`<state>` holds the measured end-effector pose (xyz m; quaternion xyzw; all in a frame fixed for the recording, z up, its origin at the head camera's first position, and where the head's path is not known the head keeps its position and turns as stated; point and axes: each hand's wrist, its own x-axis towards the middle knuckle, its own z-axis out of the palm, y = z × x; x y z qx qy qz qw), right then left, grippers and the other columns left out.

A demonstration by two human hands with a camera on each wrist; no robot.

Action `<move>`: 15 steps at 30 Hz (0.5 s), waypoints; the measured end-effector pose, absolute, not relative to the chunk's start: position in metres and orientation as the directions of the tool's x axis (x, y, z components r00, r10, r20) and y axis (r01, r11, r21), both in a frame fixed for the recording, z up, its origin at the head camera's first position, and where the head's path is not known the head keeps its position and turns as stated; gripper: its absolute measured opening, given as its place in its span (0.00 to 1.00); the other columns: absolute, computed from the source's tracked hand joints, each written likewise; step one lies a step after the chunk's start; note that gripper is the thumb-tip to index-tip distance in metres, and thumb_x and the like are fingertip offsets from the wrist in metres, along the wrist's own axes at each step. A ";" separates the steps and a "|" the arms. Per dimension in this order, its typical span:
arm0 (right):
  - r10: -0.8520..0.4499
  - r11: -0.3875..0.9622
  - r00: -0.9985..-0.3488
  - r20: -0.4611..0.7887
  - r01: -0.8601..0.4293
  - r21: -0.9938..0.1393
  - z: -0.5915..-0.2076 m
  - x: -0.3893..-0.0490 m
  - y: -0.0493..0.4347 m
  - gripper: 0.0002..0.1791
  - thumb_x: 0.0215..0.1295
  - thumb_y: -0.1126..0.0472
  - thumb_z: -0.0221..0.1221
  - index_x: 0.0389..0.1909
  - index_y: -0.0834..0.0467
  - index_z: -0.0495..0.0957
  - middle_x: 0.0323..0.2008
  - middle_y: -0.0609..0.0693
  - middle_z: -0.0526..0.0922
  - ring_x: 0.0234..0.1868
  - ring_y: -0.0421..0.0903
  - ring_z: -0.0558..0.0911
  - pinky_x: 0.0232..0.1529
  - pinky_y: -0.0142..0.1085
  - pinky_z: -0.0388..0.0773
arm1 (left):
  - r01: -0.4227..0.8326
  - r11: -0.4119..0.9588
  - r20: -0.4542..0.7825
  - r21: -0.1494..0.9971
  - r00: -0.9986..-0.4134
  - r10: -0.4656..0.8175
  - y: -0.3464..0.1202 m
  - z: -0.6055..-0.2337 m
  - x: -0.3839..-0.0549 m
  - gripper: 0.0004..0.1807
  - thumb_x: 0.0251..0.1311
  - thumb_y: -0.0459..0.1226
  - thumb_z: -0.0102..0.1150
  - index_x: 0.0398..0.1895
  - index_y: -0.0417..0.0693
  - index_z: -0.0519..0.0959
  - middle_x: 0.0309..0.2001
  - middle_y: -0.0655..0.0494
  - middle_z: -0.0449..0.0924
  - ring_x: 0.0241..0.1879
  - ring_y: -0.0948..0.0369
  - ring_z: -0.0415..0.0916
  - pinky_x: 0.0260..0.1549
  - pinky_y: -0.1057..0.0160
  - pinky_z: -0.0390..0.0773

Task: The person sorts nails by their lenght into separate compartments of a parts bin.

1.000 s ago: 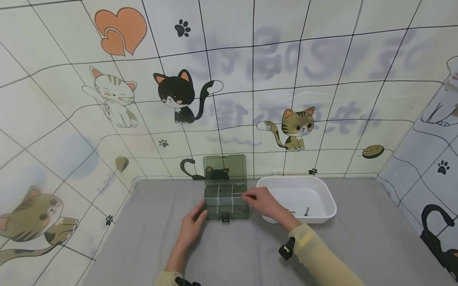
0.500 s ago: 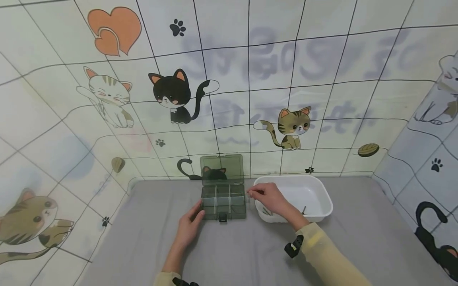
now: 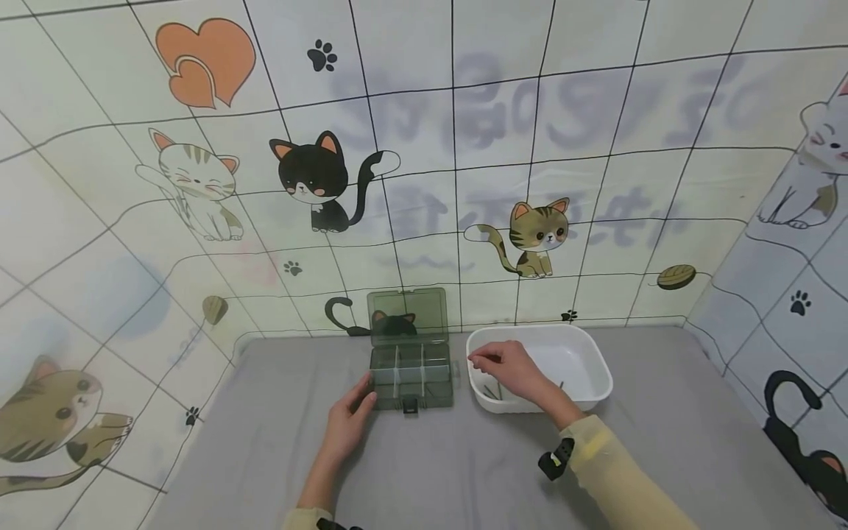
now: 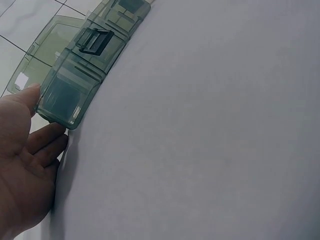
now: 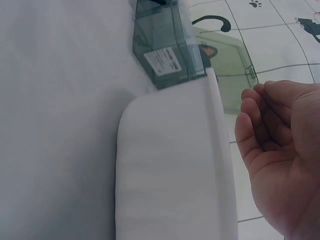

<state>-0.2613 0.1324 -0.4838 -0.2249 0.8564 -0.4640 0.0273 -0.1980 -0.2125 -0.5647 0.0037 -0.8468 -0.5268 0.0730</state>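
Observation:
A green see-through compartment box stands on the table with its lid raised behind it. My left hand holds the box's left end; in the left wrist view the thumb lies against the corner and the fingers reach around the lower edge. My right hand hovers over the left side of a white tray, thumb and forefinger tips together. Nothing shows between them in the right wrist view. Several thin screw-like pieces lie in the tray.
Grey cloth covers the table. Behind it rises a tiled-pattern sheet with printed cats. At the box's right side a clear strip sticks out, close to the tray's left rim. A white label is on the box's end.
My right hand has drawn back from the box's right edge and moved right, over the tray. The left hand has stayed at the box. The head view has shifted slightly.

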 end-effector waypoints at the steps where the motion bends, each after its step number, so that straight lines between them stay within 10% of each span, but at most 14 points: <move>1: -0.408 0.472 -0.899 0.159 -0.356 -0.806 -0.485 -0.261 0.134 0.11 0.74 0.61 0.62 0.49 0.62 0.87 0.40 0.48 0.88 0.40 0.44 0.85 0.41 0.39 0.82 | 0.073 0.446 0.121 0.892 -0.989 -0.081 -0.213 -0.565 -0.198 0.27 0.76 0.42 0.58 0.75 0.48 0.71 0.70 0.44 0.72 0.72 0.45 0.65 0.69 0.43 0.64; 15: -0.384 0.522 -0.917 0.112 -0.316 -0.792 -0.493 -0.263 0.153 0.11 0.68 0.64 0.67 0.48 0.64 0.87 0.41 0.49 0.88 0.44 0.47 0.85 0.46 0.41 0.83 | 0.069 0.453 0.116 0.889 -0.990 -0.078 -0.213 -0.565 -0.199 0.27 0.75 0.43 0.58 0.75 0.50 0.71 0.69 0.44 0.72 0.72 0.45 0.65 0.70 0.42 0.63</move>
